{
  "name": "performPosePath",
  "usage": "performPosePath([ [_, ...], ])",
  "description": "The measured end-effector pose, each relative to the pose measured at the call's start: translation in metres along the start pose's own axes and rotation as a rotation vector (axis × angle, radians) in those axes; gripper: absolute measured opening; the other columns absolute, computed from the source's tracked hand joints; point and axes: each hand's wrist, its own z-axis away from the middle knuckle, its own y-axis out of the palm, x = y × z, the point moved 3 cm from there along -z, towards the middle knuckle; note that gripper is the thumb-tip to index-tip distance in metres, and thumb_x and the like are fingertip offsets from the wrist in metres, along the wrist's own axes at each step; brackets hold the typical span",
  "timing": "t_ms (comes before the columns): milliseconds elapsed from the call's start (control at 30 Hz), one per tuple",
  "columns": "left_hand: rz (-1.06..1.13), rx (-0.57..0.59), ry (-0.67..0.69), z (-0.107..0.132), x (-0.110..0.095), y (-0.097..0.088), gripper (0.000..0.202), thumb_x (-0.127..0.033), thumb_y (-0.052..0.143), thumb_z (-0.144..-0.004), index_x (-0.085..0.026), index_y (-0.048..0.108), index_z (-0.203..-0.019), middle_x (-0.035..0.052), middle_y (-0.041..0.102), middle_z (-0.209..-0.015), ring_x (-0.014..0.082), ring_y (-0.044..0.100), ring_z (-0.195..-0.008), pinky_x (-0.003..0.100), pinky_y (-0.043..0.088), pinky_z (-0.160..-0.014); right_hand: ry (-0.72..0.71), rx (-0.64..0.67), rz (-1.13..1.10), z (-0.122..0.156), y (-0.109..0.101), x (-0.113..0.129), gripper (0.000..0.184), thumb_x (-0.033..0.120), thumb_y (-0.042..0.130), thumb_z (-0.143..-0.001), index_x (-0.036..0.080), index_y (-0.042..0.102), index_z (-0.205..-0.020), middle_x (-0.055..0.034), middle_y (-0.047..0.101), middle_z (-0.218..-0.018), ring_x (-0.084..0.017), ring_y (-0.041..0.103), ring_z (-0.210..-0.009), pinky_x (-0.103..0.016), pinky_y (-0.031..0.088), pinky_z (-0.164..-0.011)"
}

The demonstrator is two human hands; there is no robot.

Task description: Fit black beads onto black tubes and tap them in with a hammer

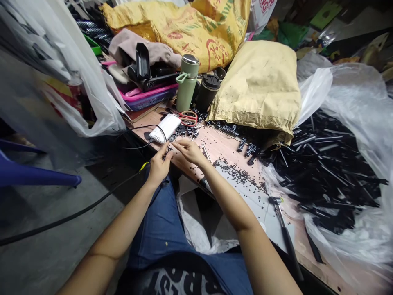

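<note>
My left hand (pixel 159 164) is over the front edge of the table (pixel 196 170), its fingers closed around small black pieces (pixel 166 154) that show by the palm. My right hand (pixel 192 152) reaches in from the right, with thumb and fingertips pinched together close to the left fingertips. Whatever the right fingertips hold is too small to make out. Just beyond both hands lies a white phone-like device (pixel 165 128) with a black cable. Small black rings (pixel 181 132) and red-handled scissors (pixel 188 119) are beside it.
Many tiny black bits (pixel 239 174) are scattered on the table. A hammer (pixel 285 229) lies at the right, near a plastic bag of black rods (pixel 331 164). A green bottle (pixel 186 84), a dark cup (pixel 208 92) and a yellowish sack (pixel 258 88) stand behind.
</note>
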Motion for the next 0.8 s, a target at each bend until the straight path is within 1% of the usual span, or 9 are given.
performPosePath([
  [100,0.014,-0.057,-0.002,-0.003,0.002,0.000,0.038,-0.042,0.049,-0.092,-0.017,0.063,-0.116,0.0082,0.071,-0.100,0.0188,0.068,-0.091,0.030,0.054,-0.082,-0.033,-0.098,0.526,-0.019,0.006,0.001,0.024,0.026,0.052,-0.094,0.017,0.068,-0.109,-0.0112,0.064,-0.112,-0.024,0.052,-0.104,-0.034,0.041,-0.086],
  [200,0.018,-0.081,-0.014,-0.006,0.002,0.000,0.034,-0.044,0.052,-0.090,-0.016,0.064,-0.107,0.0068,0.070,-0.091,0.0165,0.067,-0.079,0.027,0.054,-0.074,-0.100,-0.022,0.794,-0.030,0.013,-0.002,0.019,0.024,0.052,-0.093,0.016,0.066,-0.104,-0.0118,0.063,-0.111,-0.026,0.048,-0.103,-0.036,0.039,-0.083],
  [300,0.016,-0.063,-0.019,-0.008,0.000,0.001,0.033,-0.045,0.052,-0.090,-0.017,0.063,-0.104,0.0058,0.069,-0.087,0.0158,0.067,-0.076,0.026,0.053,-0.071,-0.169,0.065,0.850,-0.028,0.015,-0.006,0.020,0.022,0.045,-0.096,0.016,0.064,-0.096,-0.0098,0.065,-0.104,-0.025,0.048,-0.098,-0.036,0.036,-0.082],
  [367,-0.002,-0.057,-0.019,-0.008,-0.002,0.001,0.033,-0.044,0.051,-0.090,-0.017,0.063,-0.105,0.0062,0.069,-0.088,0.0168,0.067,-0.080,0.027,0.053,-0.073,-0.175,0.096,0.848,-0.023,0.015,-0.008,0.022,0.023,0.043,-0.098,0.016,0.063,-0.094,-0.0092,0.066,-0.101,-0.024,0.048,-0.096,-0.036,0.035,-0.081],
  [467,-0.034,-0.052,-0.010,-0.008,-0.004,0.002,0.036,-0.044,0.049,-0.091,-0.017,0.064,-0.109,0.0077,0.071,-0.094,0.0196,0.067,-0.090,0.029,0.054,-0.079,-0.140,0.048,0.840,-0.016,0.014,-0.008,0.023,0.025,0.041,-0.098,0.017,0.063,-0.097,-0.0098,0.064,-0.110,-0.025,0.047,-0.098,-0.036,0.034,-0.080],
  [533,-0.048,-0.054,0.001,-0.008,-0.003,0.002,0.037,-0.043,0.048,-0.091,-0.017,0.064,-0.111,0.0083,0.071,-0.096,0.0208,0.067,-0.094,0.030,0.054,-0.081,-0.115,-0.021,0.839,-0.014,0.013,-0.007,0.023,0.025,0.041,-0.098,0.019,0.061,-0.108,-0.0103,0.058,-0.123,-0.026,0.045,-0.103,-0.036,0.034,-0.081],
  [600,-0.056,-0.062,0.005,-0.008,-0.001,0.002,0.037,-0.043,0.048,-0.091,-0.017,0.065,-0.111,0.0084,0.071,-0.096,0.0212,0.067,-0.094,0.032,0.054,-0.082,-0.108,-0.057,0.841,-0.014,0.012,-0.007,0.026,0.024,0.041,-0.098,0.020,0.058,-0.116,-0.0100,0.054,-0.129,-0.026,0.044,-0.106,-0.037,0.034,-0.083],
  [667,-0.059,-0.072,-0.003,-0.008,0.002,0.000,0.037,-0.043,0.048,-0.091,-0.017,0.065,-0.111,0.0084,0.072,-0.096,0.0210,0.068,-0.092,0.032,0.054,-0.082,-0.131,-0.038,0.850,-0.015,0.013,-0.007,0.027,0.023,0.040,-0.098,0.021,0.058,-0.118,-0.0098,0.057,-0.125,-0.026,0.045,-0.103,-0.037,0.034,-0.084],
  [800,-0.063,-0.085,-0.022,-0.008,0.005,-0.005,0.037,-0.043,0.049,-0.090,-0.016,0.065,-0.110,0.0084,0.072,-0.096,0.0211,0.068,-0.092,0.032,0.054,-0.083,-0.261,0.046,0.834,-0.017,0.018,-0.006,0.023,0.023,0.043,-0.096,0.019,0.060,-0.112,-0.0089,0.063,-0.119,-0.025,0.048,-0.100,-0.038,0.034,-0.084],
])
